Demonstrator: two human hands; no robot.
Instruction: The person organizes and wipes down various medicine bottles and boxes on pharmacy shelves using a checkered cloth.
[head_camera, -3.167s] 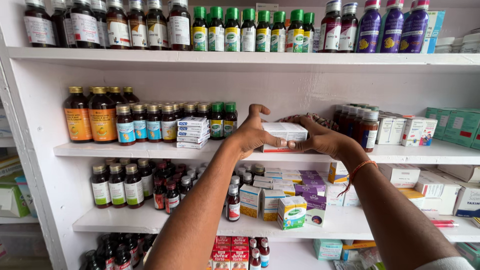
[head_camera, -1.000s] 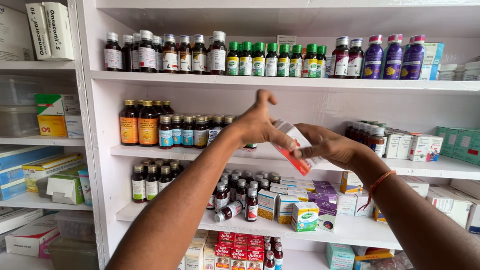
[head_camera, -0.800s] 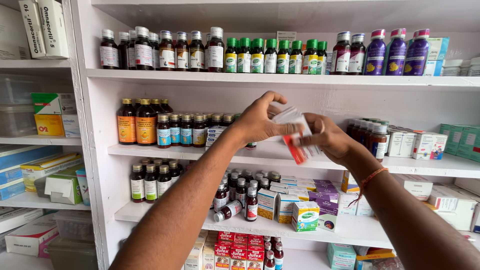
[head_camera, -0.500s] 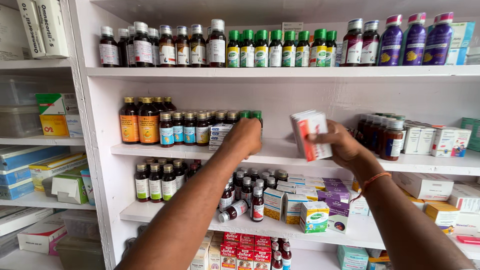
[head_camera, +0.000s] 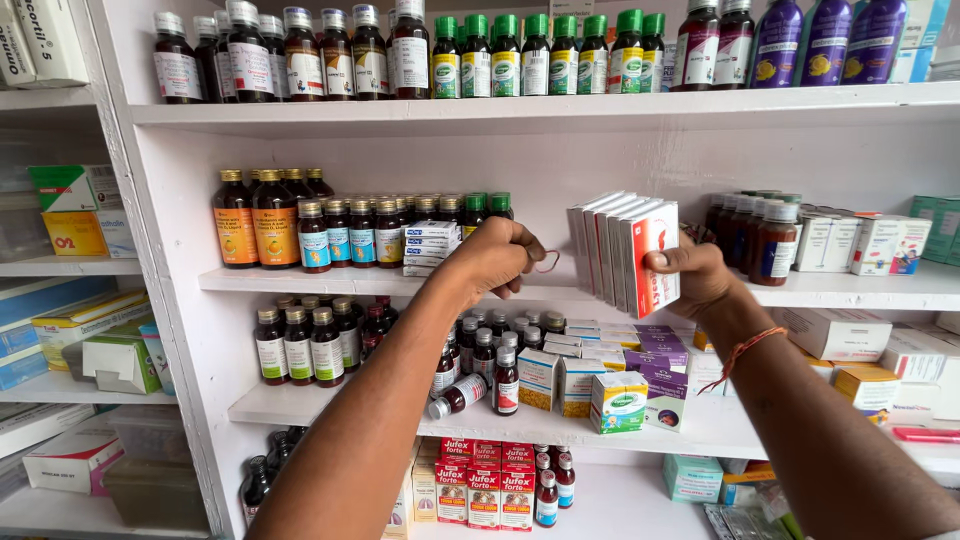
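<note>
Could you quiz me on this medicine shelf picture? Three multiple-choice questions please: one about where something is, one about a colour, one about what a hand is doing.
1. Where do the green-capped bottles stand?
A. top shelf
B. bottom shelf
C. on the floor

2. What colour are the three bottles at the top right?
A. orange
B. purple
C. white

3. What is the right hand doing?
A. hanging free
B. gripping a brown bottle
C. holding a row of upright white boxes

Answers:
1. A, they line the uppermost shelf between brown bottles.
2. B, their bodies are plainly purple.
3. C, its fingers clasp the box stack at the middle shelf, while the left hand is curled beside a small rubber band.
</note>
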